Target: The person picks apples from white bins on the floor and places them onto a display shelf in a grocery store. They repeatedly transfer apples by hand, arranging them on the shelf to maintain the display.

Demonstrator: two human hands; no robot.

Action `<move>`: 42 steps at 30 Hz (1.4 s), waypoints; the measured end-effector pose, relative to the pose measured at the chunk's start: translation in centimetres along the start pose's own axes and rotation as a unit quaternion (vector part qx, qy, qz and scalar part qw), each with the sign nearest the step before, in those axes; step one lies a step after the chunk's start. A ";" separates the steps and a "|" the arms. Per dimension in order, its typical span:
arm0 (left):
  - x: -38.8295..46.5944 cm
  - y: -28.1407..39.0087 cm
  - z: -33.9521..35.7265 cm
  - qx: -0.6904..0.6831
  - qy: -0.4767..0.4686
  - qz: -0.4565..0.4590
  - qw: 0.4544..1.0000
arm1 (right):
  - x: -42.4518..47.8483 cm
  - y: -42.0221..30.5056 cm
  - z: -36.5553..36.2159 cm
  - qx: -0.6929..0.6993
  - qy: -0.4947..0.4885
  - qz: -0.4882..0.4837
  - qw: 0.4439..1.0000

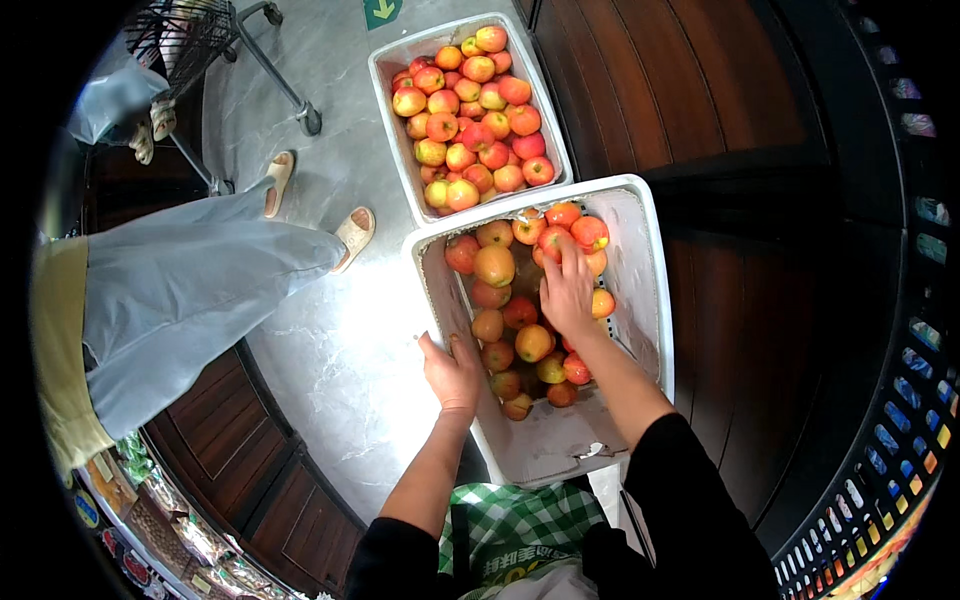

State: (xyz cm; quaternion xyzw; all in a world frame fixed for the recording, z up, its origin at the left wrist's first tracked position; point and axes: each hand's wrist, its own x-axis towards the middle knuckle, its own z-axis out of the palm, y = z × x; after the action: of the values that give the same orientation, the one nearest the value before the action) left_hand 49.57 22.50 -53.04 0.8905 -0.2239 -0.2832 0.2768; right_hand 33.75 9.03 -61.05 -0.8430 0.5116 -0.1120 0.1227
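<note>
Directly before me is a white plastic crate with red and yellow apples spread over its dark bottom. My left hand grips the crate's left rim, thumb on the outer side. Inside the crate, towards the far right corner, my right hand reaches down with its fingertips at a red apple. Whether the fingers close around that apple is hidden by the hand. More apples sit clustered just beyond the fingers. A second white crate, fuller of apples, stands behind the first one.
At the left, a person in loose light-blue trousers and beige slippers stands on the grey floor. A shopping cart is beyond them. Dark wooden panels flank the crates on the right. Packaged goods line the lower left.
</note>
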 end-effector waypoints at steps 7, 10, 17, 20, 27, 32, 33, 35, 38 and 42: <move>0.1 -1.8 0.9 0.029 0.034 0.051 0.998 | 1.5 -0.1 1.5 0.049 -0.083 0.106 0.990; 0.1 -0.2 0.6 0.019 0.012 0.025 0.999 | -3.1 0.7 2.7 0.337 -0.063 0.250 0.905; 0.1 -1.2 0.5 0.002 -0.001 0.013 1.000 | -6.9 1.2 -1.5 0.820 -0.064 0.419 0.385; 0.0 -1.0 0.6 0.000 0.004 0.020 1.000 | -6.8 1.8 -2.0 0.889 -0.097 0.372 0.248; 0.3 -2.1 0.9 0.040 0.020 0.050 0.998 | -5.6 1.4 -4.1 0.943 -0.144 0.283 0.100; 0.3 -2.7 1.1 0.023 0.030 0.064 0.997 | -5.9 1.4 -3.1 0.867 -0.119 0.414 0.250; 0.3 -2.8 1.2 0.021 0.024 0.055 0.998 | -6.1 1.6 -2.2 0.820 -0.100 0.458 0.328; 0.3 -2.7 1.2 0.021 0.030 0.068 0.997 | -6.9 2.4 -0.4 0.611 -0.208 0.459 0.610; 0.2 -1.3 0.8 0.006 0.009 0.041 0.999 | -7.6 2.8 0.0 0.281 -0.306 0.320 0.851; 0.2 -1.7 0.7 -0.017 0.004 0.027 0.999 | -4.2 1.7 -1.3 0.123 -0.238 0.223 0.937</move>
State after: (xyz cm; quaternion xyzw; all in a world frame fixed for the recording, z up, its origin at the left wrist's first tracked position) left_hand 49.66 23.41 -54.64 0.8805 -0.2413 -0.2756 0.3008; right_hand 30.05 11.95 -60.66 -0.6878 0.6242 0.0600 0.3656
